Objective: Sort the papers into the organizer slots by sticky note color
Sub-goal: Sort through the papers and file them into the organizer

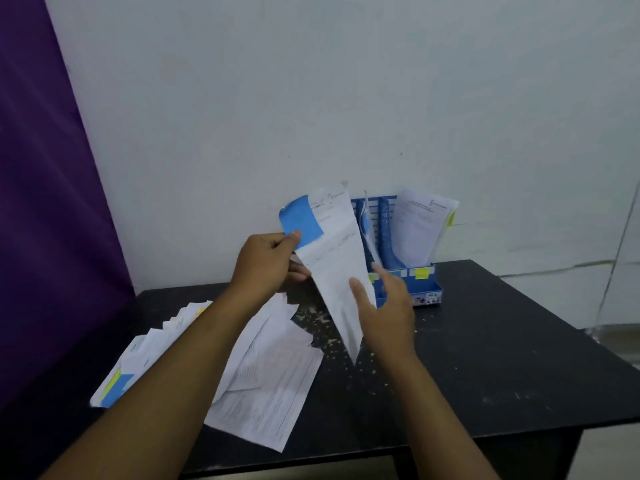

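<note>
Held a white printed paper sheet [336,271] above the black table [485,358], pinched at its blue square sticky note [299,216] by the left hand [268,261]. Rested the right hand [384,306] against its lower half, fingers straight, gripping nothing. Hung just before the blue plastic slotted organizer [426,292], over scattered white papers [270,375].

left hand [268,259] pinches blue-noted paper [337,271]; right hand [384,306] touches it.

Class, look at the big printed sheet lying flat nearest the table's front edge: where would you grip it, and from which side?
Grip the printed sheet at its near corner, probably from the front right: that corner lies bare on the table; other papers overlap its far left.
</note>
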Demonstrator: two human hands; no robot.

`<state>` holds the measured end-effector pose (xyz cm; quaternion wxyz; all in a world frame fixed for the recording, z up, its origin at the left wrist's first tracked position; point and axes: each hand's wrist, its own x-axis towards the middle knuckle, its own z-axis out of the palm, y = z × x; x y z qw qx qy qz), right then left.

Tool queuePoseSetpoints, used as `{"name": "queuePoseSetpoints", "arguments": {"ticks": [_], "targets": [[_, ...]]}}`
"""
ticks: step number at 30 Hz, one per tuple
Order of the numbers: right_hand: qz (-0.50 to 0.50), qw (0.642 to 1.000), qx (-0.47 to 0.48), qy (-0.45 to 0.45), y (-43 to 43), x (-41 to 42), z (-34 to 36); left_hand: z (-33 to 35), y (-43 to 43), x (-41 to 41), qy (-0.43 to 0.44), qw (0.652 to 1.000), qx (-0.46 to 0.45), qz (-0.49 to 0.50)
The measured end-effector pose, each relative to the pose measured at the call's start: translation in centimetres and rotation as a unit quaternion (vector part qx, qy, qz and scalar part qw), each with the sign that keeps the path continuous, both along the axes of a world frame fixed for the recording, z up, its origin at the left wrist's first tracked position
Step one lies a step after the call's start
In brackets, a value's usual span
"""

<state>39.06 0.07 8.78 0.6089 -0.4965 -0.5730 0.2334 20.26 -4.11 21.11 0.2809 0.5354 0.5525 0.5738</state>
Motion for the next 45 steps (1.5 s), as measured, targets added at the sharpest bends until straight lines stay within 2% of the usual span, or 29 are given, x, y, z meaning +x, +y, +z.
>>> {"name": "queuePoseSetpoints", "arguments": {"ticks": [3, 8, 11, 18, 27, 31, 35, 42, 45], "targets": [[0.011, 0.997, -0.025, -0.078, -0.1, 0.1, -0.1, 1.4, 1.4, 3.0, -0.008, 1.000, 0.021, -0.009], [-0.096, 0.982, 0.003, -0.162, 3.2, 0.4, 0.4, 2.9, 3.8, 6.3, -0.033, 0.997, 0.060, -0.026], [-0.143, 0.975, 0.008, -0.170, 5.9, 1.2, 1.4, 3.7, 5.1, 7.6, -0.018, 0.996, 0.084, -0.024], [-0.149, 0.975, 0.021, -0.165, 12.1, 3.1, 2.7, 4.4, 10.3, 9.7, 0.021, 0.995, 0.095, -0.020], [-0.108, 0.980, -0.020, -0.165, 18.8, 3.6, 2.8, 3.8, 17.7, 10.9, 0.047, 0.995, 0.082, -0.003], [-0.088, 0.979, -0.066, -0.173, 23.4, 3.8, 2.1, 3.4, 20.1, 11.2, 0.108, 0.991, 0.080, -0.005], [-0.060, 0.967, -0.128, -0.210, 26.2, 4.3, 0.0, 1.2, 21.1, 10.4, 0.140, 0.988, 0.055, -0.019], [-0.074, 0.945, -0.142, -0.284, 26.2, 4.0, -1.9, -3.3, 20.4, 8.6, 0.125, 0.992, 0.009, -0.014], [-0.074, 0.960, -0.103, -0.249, 26.5, 3.4, -1.6, -4.2, 19.8, 8.0, 0.138, 0.990, 0.008, -0.022]]}}
